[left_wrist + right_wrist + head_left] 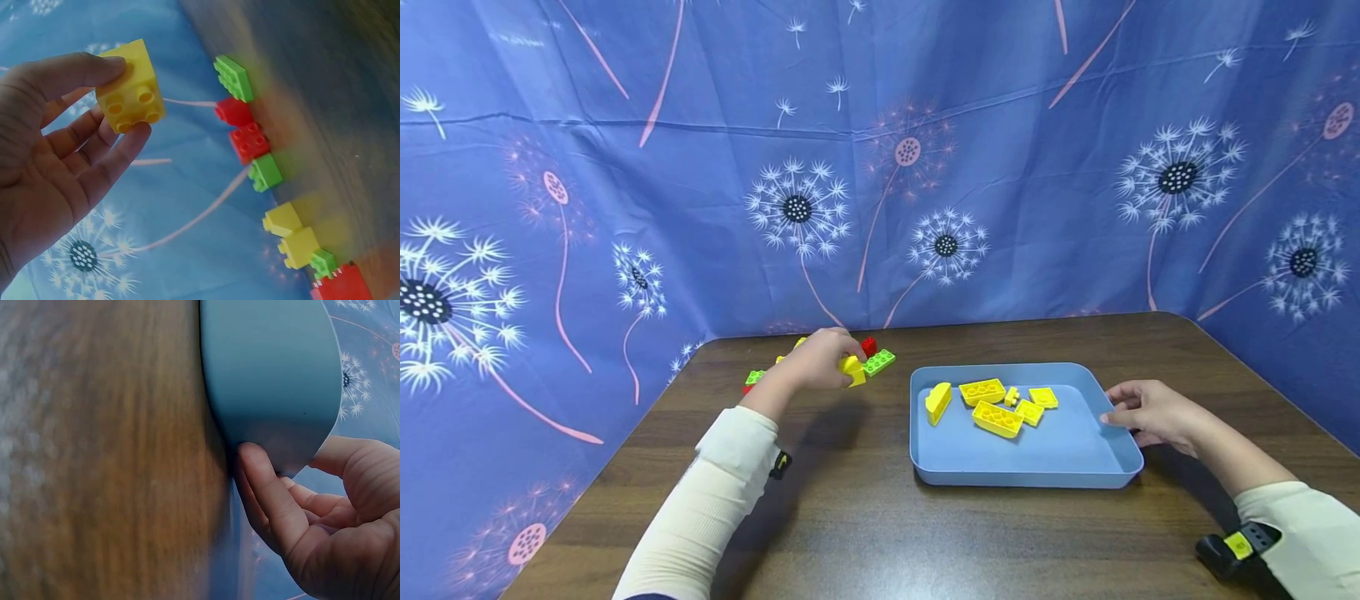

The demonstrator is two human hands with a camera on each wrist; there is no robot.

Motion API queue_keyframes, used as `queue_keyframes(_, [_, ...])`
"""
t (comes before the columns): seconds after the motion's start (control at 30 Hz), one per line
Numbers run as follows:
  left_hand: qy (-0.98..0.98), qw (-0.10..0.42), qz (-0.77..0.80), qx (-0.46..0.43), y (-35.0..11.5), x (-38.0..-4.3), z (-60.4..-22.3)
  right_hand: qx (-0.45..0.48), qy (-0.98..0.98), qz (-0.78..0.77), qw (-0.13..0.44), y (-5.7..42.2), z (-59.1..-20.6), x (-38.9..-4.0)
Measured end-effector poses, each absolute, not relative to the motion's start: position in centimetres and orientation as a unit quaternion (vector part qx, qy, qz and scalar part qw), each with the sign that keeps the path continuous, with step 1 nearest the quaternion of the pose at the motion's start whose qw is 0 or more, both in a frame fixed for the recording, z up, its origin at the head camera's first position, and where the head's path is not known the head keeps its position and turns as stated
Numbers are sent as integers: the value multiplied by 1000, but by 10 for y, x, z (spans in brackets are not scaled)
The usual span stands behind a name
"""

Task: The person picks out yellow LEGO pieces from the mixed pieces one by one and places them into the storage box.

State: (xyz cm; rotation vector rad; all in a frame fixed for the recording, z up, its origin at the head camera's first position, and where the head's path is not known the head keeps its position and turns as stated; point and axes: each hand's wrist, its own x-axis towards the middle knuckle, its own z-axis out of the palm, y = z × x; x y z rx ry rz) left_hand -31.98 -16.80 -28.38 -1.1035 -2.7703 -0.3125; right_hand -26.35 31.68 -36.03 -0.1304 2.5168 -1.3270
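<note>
The left hand (820, 360) holds a yellow block (134, 90) in a pinch, with the thumb on 1 side and the fingertips on the other; the fingers are partly bent, opened only as wide as the block. This block shows 4 studs, and in the left wrist view it is apart from the other blocks. Near it, along the far left edge of the table (880, 533), there is a line of 8 blocks: 3 green, 3 red and 2 yellow, the last red block (345, 286) being partly cut by the picture's border. The right hand (1161, 417) grips the right wall of the blue tray (1052, 458), its thumb over the rim and its fingers bent against the outer side. The tray stands on the table, to the right of the line, and 6 yellow pieces (997, 419) lie in its left and middle part. Behind the table hangs a blue cloth (1037, 225) with dandelions.
</note>
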Motion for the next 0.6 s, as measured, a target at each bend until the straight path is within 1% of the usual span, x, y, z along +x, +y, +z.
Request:
queue_keyframes(0.17, [-920, 67, -101, -372, -160, -313, -279, -45, 875, -459, 148, 317, -360, -264])
queue_keyframes(0.6, [-908, 37, -97, -406, -133, -300, -269, -42, 879, -451, 145, 316, -358, -265])
